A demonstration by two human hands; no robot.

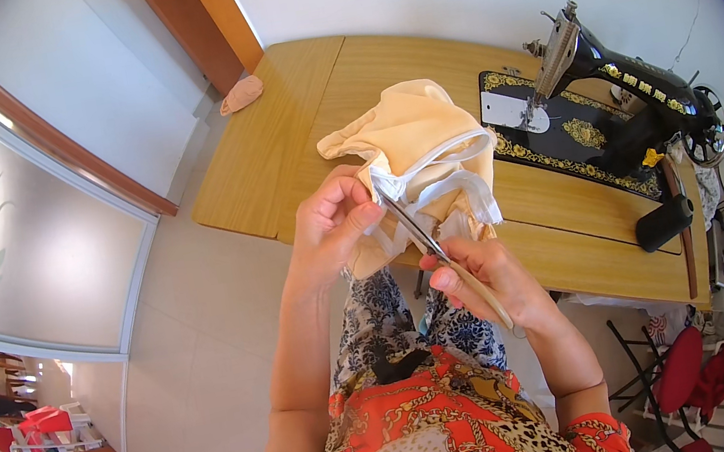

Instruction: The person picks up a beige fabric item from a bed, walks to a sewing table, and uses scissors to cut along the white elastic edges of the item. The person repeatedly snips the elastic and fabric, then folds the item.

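Observation:
A cream-yellow cloth garment (416, 121) with white edging lies bunched over the table's near edge, partly hanging down. My left hand (333, 226) pinches its left edge, where a bit of white trim (389, 185) shows beside the fingertips. In my right hand (497, 275) is a pair of scissors (421, 233), with long metal blades and a tan handle. The blade tips point up and left and reach the trim next to my left fingers. Whether the blades are parted at the cloth is too small to tell.
A black-and-gold sewing machine (626, 86) stands on the wooden table (289, 133) at right. Nearer me is a black thread cone (665, 223). A pinkish cloth piece (241, 95) sits at the far left corner. A red-seated folding chair (681, 378) stands at lower right.

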